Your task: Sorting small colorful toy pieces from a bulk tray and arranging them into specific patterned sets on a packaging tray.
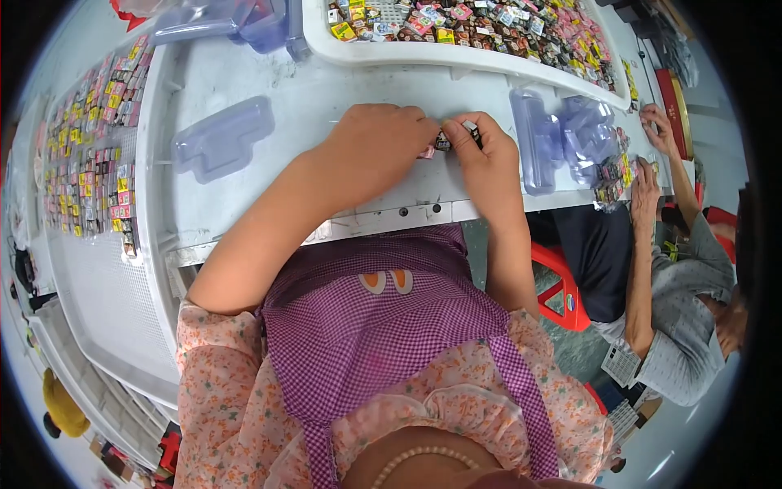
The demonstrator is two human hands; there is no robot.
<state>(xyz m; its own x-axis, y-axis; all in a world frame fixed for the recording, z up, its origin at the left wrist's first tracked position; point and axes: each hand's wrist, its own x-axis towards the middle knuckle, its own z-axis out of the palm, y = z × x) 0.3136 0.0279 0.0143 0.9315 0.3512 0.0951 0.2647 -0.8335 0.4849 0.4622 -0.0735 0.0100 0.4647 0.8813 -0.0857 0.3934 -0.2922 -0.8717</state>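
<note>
Over the white table [269,73], my two hands meet in front of my chest, fingertips almost touching. My left hand [379,147] is closed, its back toward me; a bit of a pink miniature box [426,152] shows under its fingertips. My right hand [493,163] pinches dark miniature boxes [443,140] between thumb and fingers, with a dark and white end poking out by the index finger. How many pieces are held is hidden. To the left of my left forearm lies a flat translucent bluish plastic piece [224,138]. Folded translucent plastic shells [538,143] lie right of my right hand.
A white bin [407,54] heaped with colourful miniature boxes stands beyond my hands. More translucent plastic [204,20] sits at the far left. Left of the table, a white tray [110,285] carries rows of filled packs [90,171]. At right, a co-worker's hands [645,183] handle similar boxes.
</note>
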